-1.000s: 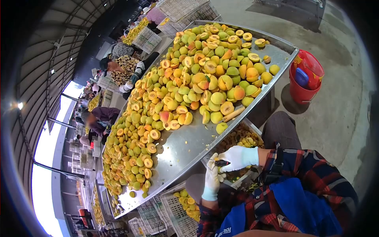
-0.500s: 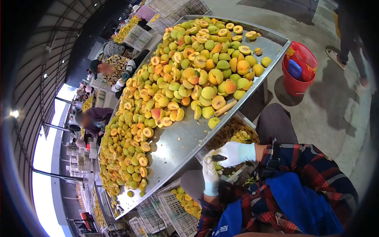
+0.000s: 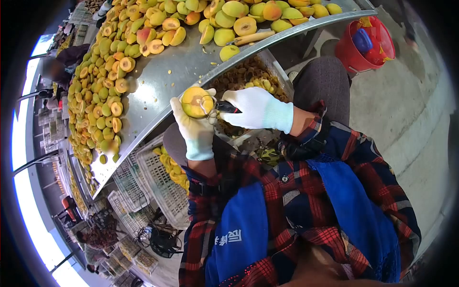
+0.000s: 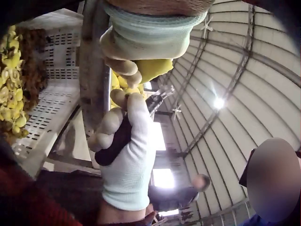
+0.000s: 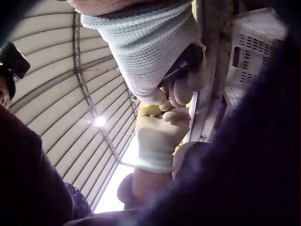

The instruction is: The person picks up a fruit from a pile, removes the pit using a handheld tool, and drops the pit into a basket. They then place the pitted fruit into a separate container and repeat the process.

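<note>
In the head view my gloved left hand [image 3: 195, 131] holds a yellow peach half [image 3: 191, 98], cut face up, its centre brownish. The gloved right hand [image 3: 258, 109] grips the black handle of a small wire-loop tool [image 3: 227, 107], and the loop lies over the fruit's cut face. From the left wrist, the peach half [image 4: 155, 69] shows under the curled left fingers, with the right hand [image 4: 129, 150] and the dark handle [image 4: 115, 141] just below. The right wrist view has both hands meeting, fingertips close together; the fruit is mostly hidden there.
A metal table [image 3: 165, 79] heaped with peach halves stands in front, a wooden-handled tool [image 3: 253, 38] near its edge. Below the edge is a crate of scraps [image 3: 275, 67]; another crate [image 3: 165, 191] holds fruit at the left. A red bucket [image 3: 351, 52] stands right.
The head view has tilted down, so hands and lap appear higher and larger. The left hand has turned, showing a peach half's cut face; the tool remains in the right hand.
</note>
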Motion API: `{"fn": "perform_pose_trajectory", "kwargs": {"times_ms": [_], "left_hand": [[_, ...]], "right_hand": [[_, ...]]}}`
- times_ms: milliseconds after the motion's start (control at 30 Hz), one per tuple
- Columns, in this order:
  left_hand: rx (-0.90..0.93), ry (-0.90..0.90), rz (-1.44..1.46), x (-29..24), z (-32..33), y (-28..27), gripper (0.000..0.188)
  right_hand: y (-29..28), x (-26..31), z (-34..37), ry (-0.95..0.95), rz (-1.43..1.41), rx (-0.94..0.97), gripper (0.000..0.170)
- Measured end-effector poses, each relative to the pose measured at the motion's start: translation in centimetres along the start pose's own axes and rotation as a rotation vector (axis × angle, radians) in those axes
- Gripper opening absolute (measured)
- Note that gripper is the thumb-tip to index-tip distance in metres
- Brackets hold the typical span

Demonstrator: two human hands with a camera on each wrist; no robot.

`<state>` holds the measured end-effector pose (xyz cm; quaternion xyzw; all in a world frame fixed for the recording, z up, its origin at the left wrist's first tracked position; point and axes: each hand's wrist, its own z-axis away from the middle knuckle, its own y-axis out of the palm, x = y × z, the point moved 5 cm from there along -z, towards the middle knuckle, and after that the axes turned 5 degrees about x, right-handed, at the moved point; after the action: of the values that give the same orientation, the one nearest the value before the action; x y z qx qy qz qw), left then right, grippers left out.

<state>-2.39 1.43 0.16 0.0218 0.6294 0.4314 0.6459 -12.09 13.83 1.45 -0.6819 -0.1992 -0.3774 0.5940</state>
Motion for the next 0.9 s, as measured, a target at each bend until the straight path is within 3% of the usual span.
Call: {"fn": "perform_pose_trajectory", "kwargs": {"times_ms": [267,467,700,767,833,867,900], "left_hand": [[0.037,0.080,-0.124,0.7,0.1,0.3,0.059],[-0.087,0.094,-0.150,0.5,0.4,0.4,0.056],[-0.019,0.020,-0.379,0.0,0.6,-0.6,0.050],[-0.011,-0.115,-0.512,0.4,0.4,-1.4,0.054],[-0.131,-0.212,-0.380,1.0,0.0,-2.1,0.050],[-0.179,-0.143,-0.332,1.2,-0.3,-2.5,0.049],[-0.128,-0.088,-0.237,2.2,-1.4,-3.8,0.049]], "right_hand": [[0.8,-0.1,-1.3,0.067,-0.028,0.150,0.042],[0.9,0.0,-1.4,0.046,0.025,0.216,0.035],[1.4,-1.3,-1.5,-0.079,0.217,0.130,0.027],[1.3,-1.5,-1.3,-0.124,0.255,0.115,0.027],[1.4,-1.3,-1.1,-0.081,0.198,0.172,0.028],[1.6,-1.0,-1.1,-0.048,0.112,0.225,0.032],[1.9,-0.7,-0.5,0.123,-0.349,0.386,0.036]]}}
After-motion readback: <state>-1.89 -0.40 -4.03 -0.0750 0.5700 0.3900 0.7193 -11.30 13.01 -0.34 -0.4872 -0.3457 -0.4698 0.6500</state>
